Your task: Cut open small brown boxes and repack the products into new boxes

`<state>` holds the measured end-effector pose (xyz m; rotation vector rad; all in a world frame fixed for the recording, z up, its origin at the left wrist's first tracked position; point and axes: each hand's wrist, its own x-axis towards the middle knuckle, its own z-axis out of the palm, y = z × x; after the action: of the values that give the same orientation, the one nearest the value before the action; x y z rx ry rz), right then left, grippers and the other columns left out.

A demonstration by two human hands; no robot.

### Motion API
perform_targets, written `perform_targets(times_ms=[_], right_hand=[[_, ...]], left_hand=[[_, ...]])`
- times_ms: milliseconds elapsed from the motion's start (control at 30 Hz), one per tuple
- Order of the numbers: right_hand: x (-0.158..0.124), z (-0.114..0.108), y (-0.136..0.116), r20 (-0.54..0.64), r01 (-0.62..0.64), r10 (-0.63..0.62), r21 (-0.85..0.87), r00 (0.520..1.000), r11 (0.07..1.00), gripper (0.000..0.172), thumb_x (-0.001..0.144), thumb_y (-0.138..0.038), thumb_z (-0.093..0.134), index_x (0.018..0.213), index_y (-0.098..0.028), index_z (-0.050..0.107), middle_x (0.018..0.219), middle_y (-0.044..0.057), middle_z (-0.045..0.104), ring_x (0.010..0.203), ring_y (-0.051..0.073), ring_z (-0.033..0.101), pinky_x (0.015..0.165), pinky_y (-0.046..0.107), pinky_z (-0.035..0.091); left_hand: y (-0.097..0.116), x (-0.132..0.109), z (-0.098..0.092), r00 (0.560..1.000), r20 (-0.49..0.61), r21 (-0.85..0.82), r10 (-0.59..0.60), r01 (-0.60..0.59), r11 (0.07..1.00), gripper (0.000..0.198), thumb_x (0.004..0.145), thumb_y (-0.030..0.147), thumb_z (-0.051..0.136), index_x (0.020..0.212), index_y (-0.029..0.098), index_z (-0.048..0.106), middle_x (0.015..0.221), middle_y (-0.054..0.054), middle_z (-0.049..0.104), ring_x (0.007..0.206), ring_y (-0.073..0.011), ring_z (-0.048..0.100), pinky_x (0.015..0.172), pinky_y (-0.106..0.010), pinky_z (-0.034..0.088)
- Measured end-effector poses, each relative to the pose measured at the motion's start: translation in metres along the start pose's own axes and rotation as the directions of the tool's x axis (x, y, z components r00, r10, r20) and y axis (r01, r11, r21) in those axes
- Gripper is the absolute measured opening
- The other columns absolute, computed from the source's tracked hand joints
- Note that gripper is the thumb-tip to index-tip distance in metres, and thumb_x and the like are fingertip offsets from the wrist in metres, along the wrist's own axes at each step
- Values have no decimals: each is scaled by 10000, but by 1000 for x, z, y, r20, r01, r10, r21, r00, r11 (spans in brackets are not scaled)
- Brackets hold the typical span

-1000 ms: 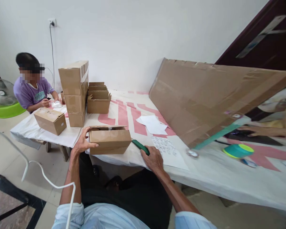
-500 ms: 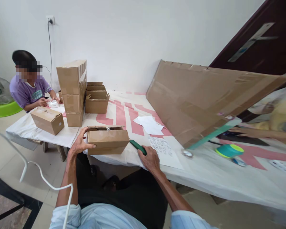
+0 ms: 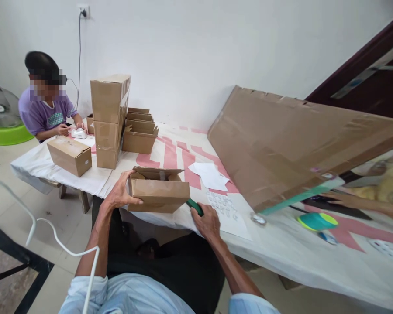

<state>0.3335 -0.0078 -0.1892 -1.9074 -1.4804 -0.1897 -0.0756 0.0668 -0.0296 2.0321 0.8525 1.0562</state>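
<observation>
Cardboard box point(image 3: 160, 196) located between the fingers of both hands, long axis running left–right, raised flap point(image 3: 159, 171) along its far side. Left hand point(image 3: 119, 194): fingers and thumb gripping its left end; right hand point(image 3: 207, 222): fingers wrapped around green tool point(image 3: 195, 207), angled forward-left toward the box's right end, contact unclear.

The person wears a light blue shirt point(image 3: 140, 296) that looks soft and has lots of little creases. The left sleeve point(image 3: 88, 290) and the right sleeve point(image 3: 252, 304) are the same pale blue, loose and wide, and they stop high enough to leave the lower arms point(image 3: 231, 264) bare. The left grip point(image 3: 126, 189) and the right grip point(image 3: 207, 221) are bare hands. The trousers point(image 3: 170, 270) are black and plain. A thin white cord point(image 3: 65, 252) bends and hangs in front of the left sleeve
</observation>
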Motion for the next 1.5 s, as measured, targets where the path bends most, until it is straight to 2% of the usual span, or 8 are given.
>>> perform_targets(times_ms=[167, 367, 667, 900, 1067, 1267, 1400, 1500], right_hand=[[-2, -5, -2, 27, -25, 25, 4, 999, 1000, 541, 857, -563, 490, 1076, -147, 758, 1014, 192, 737, 978, 342, 610, 935, 498, 501], [-6, -9, 1, 26, -43, 44, -17, 999, 999, 589, 861, -621, 473, 1055, -152, 772, 992, 190, 729, 953, 342, 593, 903, 494, 496], [-8, -14, 5, 31, -31, 32, -37, 999, 999, 612, 869, -663, 472, 1027, -160, 783, 988, 190, 737, 909, 337, 584, 870, 485, 483], [-10, -20, 4, 54, -14, 16, -49, 998, 999, 602, 854, -634, 477, 1020, -145, 786, 952, 191, 720, 906, 332, 575, 849, 475, 476], [-11, -20, 4, 42, -16, 19, -60, 999, 998, 584, 859, -634, 482, 1006, -157, 783, 954, 185, 723, 905, 330, 579, 843, 469, 474], [-8, -19, -4, 45, -29, 31, -48, 999, 998, 628, 871, -676, 451, 1002, -156, 777, 915, 174, 712, 891, 327, 579, 852, 480, 486], [-3, -19, -14, 45, -30, 31, -25, 998, 999, 612, 868, -658, 440, 998, -157, 767, 932, 182, 710, 939, 334, 594, 883, 487, 504], [1, -18, -17, 45, -38, 38, -6, 998, 999, 553, 868, -618, 461, 1016, -172, 754, 950, 170, 721, 959, 336, 600, 925, 499, 503]], left_hand=[[-5, -2, 6, 996, 94, -71, 6, 0, 997, 1323, 549, 618, 1018, 1654, 254, 387, 1678, -202, 406, 1563, -464, 385, 1270, -650, 363], [-22, -9, 6, 979, 192, -238, -75, 121, 964, 1374, 561, 589, 1017, 1707, 331, 304, 1803, -170, 224, 1640, -481, 254, 1227, -663, 396], [-56, -20, 30, 984, 148, -371, -97, 146, 917, 1616, 472, 538, 1060, 1758, 270, 120, 1816, -227, 167, 1674, -475, 180, 1317, -646, 252], [-75, -27, 40, 979, 154, -342, -131, 178, 923, 1565, 420, 513, 1061, 1714, 143, 262, 1740, -273, 335, 1635, -474, 293, 1341, -599, 239], [-65, -27, 37, 982, 132, -321, -135, 172, 931, 1496, 432, 557, 1048, 1677, 153, 325, 1696, -271, 395, 1608, -483, 340, 1318, -615, 275], [-26, -11, 30, 1000, -7, -195, -19, 18, 981, 1244, 559, 595, 1009, 1578, 206, 412, 1608, -222, 460, 1532, -438, 437, 1247, -593, 385], [-13, 6, 26, 999, 6, -120, 52, -51, 991, 972, 575, 553, 1008, 1390, 226, 591, 1427, -166, 560, 1379, -414, 535, 1190, -580, 453], [-14, 11, 16, 997, 38, -148, 61, -54, 987, 1018, 587, 530, 1003, 1463, 245, 569, 1460, -159, 536, 1406, -417, 507, 1192, -592, 455]])
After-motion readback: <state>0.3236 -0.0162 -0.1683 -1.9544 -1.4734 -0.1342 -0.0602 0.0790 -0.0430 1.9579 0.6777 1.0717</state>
